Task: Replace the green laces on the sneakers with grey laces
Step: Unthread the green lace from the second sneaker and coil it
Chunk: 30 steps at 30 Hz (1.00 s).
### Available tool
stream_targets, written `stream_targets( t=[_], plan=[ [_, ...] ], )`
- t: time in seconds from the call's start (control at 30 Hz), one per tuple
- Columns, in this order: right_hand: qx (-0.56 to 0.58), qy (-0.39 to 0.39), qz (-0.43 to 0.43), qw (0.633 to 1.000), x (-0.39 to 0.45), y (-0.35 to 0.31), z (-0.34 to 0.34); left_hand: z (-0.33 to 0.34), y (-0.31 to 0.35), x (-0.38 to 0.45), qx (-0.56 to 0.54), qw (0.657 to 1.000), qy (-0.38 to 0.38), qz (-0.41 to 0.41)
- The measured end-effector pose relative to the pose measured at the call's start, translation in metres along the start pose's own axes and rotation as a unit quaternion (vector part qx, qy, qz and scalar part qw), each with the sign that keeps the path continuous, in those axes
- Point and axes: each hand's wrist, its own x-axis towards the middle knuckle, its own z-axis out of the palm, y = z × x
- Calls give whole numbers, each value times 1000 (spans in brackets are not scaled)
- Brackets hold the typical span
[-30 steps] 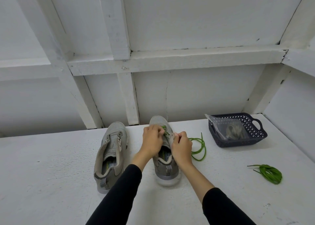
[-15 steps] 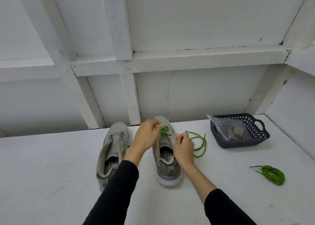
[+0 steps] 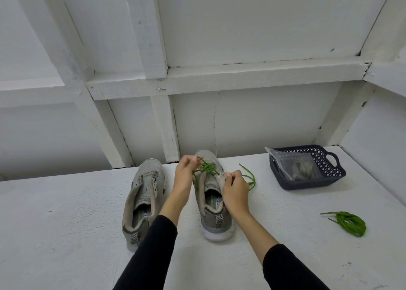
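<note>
Two grey sneakers stand toes-away on the white table. The left sneaker (image 3: 144, 193) has no lace. The right sneaker (image 3: 214, 204) still carries a green lace (image 3: 207, 168) near its toe, with a loose end trailing right on the table. My left hand (image 3: 185, 172) pinches the green lace above the eyelets. My right hand (image 3: 234, 187) grips the sneaker's right eyelet flap. A bag of grey laces (image 3: 301, 169) lies in a dark basket (image 3: 329, 180).
A coiled green lace (image 3: 349, 224) lies at the right on the table. White wall panels and beams rise right behind the sneakers. The basket sits at the back right near the wall corner.
My left hand has lifted up and away from the shoe, pulling the green lace out of the upper eyelets. My right hand stays on the flap.
</note>
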Motion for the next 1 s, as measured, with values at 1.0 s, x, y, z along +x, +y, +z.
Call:
stream_targets(
  t=[1.0],
  plan=[
    [11,2,1,1000,-3,-3,-2,-25,0,2,519,841,22,154]
  ],
)
